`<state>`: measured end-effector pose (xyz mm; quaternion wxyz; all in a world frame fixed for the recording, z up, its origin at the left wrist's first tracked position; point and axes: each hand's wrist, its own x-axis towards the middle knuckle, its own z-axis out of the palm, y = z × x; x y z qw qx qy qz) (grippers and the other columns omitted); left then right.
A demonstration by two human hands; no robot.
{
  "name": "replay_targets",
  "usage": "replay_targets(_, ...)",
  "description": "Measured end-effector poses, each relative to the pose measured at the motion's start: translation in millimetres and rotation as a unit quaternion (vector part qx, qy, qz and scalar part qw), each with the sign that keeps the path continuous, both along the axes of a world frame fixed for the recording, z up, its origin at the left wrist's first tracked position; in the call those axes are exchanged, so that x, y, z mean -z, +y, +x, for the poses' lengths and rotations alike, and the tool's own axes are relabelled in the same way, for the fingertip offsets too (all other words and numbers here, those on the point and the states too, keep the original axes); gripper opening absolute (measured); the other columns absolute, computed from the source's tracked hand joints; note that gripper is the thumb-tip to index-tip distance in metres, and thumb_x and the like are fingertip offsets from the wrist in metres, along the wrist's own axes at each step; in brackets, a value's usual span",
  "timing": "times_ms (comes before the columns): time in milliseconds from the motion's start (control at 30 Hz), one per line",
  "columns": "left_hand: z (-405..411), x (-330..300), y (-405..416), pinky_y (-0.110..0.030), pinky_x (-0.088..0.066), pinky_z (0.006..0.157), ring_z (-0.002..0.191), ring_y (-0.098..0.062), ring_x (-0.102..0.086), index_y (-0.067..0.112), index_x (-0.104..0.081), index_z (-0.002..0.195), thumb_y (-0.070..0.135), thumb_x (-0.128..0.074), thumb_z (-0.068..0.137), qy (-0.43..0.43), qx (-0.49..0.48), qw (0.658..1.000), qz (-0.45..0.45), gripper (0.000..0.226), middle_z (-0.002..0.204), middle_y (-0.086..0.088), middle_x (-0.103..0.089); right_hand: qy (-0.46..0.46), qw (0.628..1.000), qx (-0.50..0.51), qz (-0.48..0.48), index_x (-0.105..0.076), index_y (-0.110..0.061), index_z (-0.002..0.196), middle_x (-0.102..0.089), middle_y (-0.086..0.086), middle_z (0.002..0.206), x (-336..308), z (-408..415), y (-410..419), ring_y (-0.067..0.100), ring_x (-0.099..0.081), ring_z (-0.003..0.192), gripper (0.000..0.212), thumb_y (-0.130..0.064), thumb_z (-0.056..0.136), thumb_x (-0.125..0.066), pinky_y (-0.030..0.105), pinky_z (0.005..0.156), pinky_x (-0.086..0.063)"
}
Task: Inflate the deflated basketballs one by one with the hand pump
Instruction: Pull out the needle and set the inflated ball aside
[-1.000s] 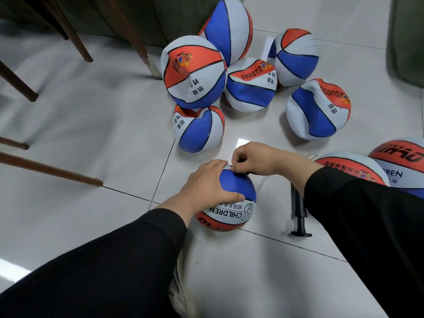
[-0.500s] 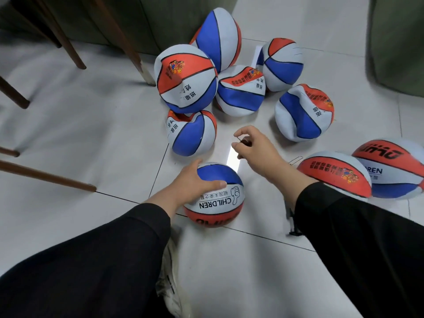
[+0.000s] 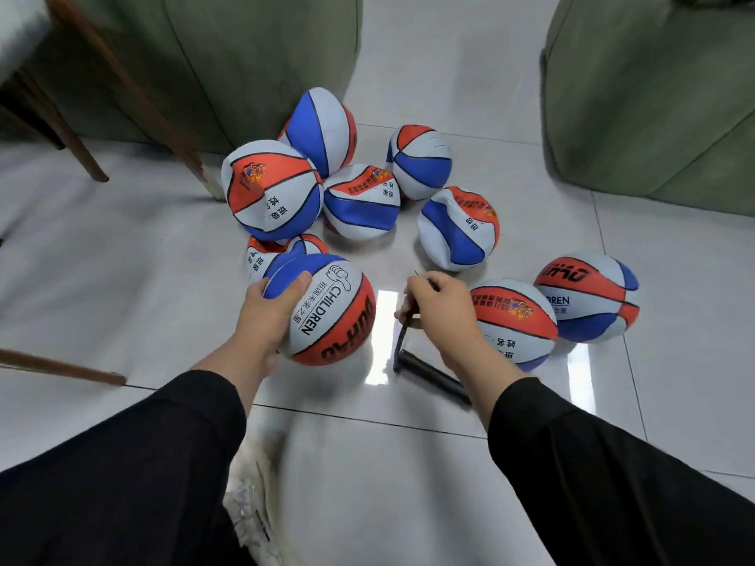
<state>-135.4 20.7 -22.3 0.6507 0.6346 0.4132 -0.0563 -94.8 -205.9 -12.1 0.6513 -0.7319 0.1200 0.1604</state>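
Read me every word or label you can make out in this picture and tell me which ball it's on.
"CHILDREN": white panel of the ball held by the left hand.
"DREN", the start hidden: far-right ball.
Large orange-panel lettering on both these balls: stylised, not readable.
Chinese characters on the held ball and on several deflated balls: too small to read.

Bare glossy white tiled floor lies open to the left of the balls, hemmed by slanting brown wooden chair legs at the back and another low on the left. Straight ahead, a cluster of crumpled red, white and blue deflated basketballs blocks the way, packed against a green upholstered seat. A clear strip of tile runs between that seat and a second green one on the right. The black hand pump lies across the narrow gap between the round basketballs.
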Motion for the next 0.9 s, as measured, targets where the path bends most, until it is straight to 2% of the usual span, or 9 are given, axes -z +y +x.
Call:
replay_targets(133,14.8,-24.5,-23.9,-0.035,-0.056,0.065,0.093,-0.019,-0.073,0.029,-0.048,0.142,0.055,-0.071,0.091,-0.038,-0.015,0.998,-0.039,0.061,0.118,0.004,-0.073,0.016,0.999,0.033,0.024,-0.061,-0.006,0.075,-0.065,0.012,0.068,-0.1,-14.4,-35.4,0.027,-0.069,0.072,0.026,-0.017,0.098,-0.058,0.046,0.076,-0.064)
replay_targets(267,31.6,-40.4,-63.7,-0.052,-0.062,0.080,0.101,-0.024,-0.073,0.034,-0.034,0.156,0.063,-0.076,0.083,-0.046,-0.023,0.995,-0.086,0.088,0.127,0.004,-0.069,0.023,0.999,0.048,-0.012,-0.065,-0.005,0.083,-0.070,0.016,0.078,7.1,-16.3,-58.9,0.023,-0.068,0.073,0.022,-0.019,0.099,-0.063,0.032,0.067,-0.060)
replay_targets(400,54.5,-52.9,-101.0,-0.050,-0.063,0.076,0.094,-0.023,-0.075,0.029,-0.043,0.142,0.057,-0.074,0.088,-0.051,-0.019,0.994,-0.096,0.068,0.113,0.003,-0.073,-0.003,0.987,-0.012,-0.158,-0.070,-0.009,0.089,-0.073,0.005,0.081,13.4,-6.7,-67.8,0.023,-0.069,0.077,0.021,-0.027,0.098,-0.065,0.040,0.074,-0.059)
replay_targets(500,75.0,-60.8,-116.6,-0.049,-0.064,0.073,0.091,-0.021,-0.076,0.029,-0.044,0.138,0.057,-0.073,0.090,-0.069,-0.021,0.992,-0.100,0.062,0.109,0.003,-0.074,-0.065,0.952,-0.015,-0.300,-0.067,-0.016,0.093,-0.069,-0.005,0.087,8.1,-3.3,-71.1,0.020,-0.063,0.083,0.032,-0.043,0.102,-0.055,0.035,0.071,-0.048)
replay_targets(600,98.3,-71.4,-129.4,-0.054,-0.064,0.075,0.095,-0.021,-0.077,0.031,-0.046,0.145,0.060,-0.074,0.087,-0.105,-0.007,0.989,-0.105,0.071,0.114,0.004,-0.076,-0.138,0.964,0.130,-0.187,-0.059,-0.028,0.117,-0.062,-0.008,0.117,-15.9,16.3,-78.3,0.011,-0.061,0.103,0.031,-0.053,0.100,-0.051,0.035,0.089,-0.052)
replay_targets(667,115.5,-80.1,-142.9,-0.051,-0.064,0.079,0.099,-0.020,-0.076,0.034,-0.046,0.141,0.060,-0.076,0.085,-0.134,0.001,0.985,-0.105,0.068,0.117,0.006,-0.074,-0.148,0.979,0.117,-0.074,-0.045,-0.032,0.143,-0.050,-0.015,0.139,-37.3,42.0,-85.4,0.009,-0.055,0.123,0.053,-0.057,0.097,-0.055,0.035,0.101,-0.049)
replay_targets(700,124.8,-84.7,-151.7,-0.049,-0.064,0.082,0.100,-0.019,-0.075,0.035,-0.044,0.139,0.060,-0.078,0.083,-0.147,0.006,0.984,-0.103,0.070,0.119,0.006,-0.073,-0.145,0.985,0.088,-0.037,-0.038,-0.034,0.149,-0.046,-0.020,0.139,-47.6,55.9,-89.7,0.009,-0.053,0.127,0.060,-0.057,0.097,-0.057,0.036,0.103,-0.049)
replay_targets(800,155.1,-90.4,-180.9,-0.048,-0.062,0.088,0.106,-0.018,-0.073,0.036,-0.040,0.145,0.066,-0.082,0.072,-0.182,0.045,0.977,-0.102,0.090,0.127,0.008,-0.068,-0.129,0.991,0.042,0.010,-0.036,-0.037,0.145,-0.052,-0.031,0.124,-70.1,99.3,-109.1,0.005,-0.059,0.122,0.064,-0.058,0.091,-0.065,0.040,0.104,-0.052)
replay_targets(900,179.5,-92.5,-208.6,-0.046,-0.057,0.097,0.116,-0.015,-0.065,0.036,-0.036,0.152,0.065,-0.069,0.088,-0.169,0.133,0.973,-0.081,0.078,0.135,0.013,-0.060,-0.134,0.988,0.058,-0.043,-0.037,-0.035,0.139,-0.062,-0.018,0.128,-75.8,140.1,-144.9,0.007,-0.064,0.116,0.085,-0.070,0.071,-0.073,0.035,0.092,-0.056)
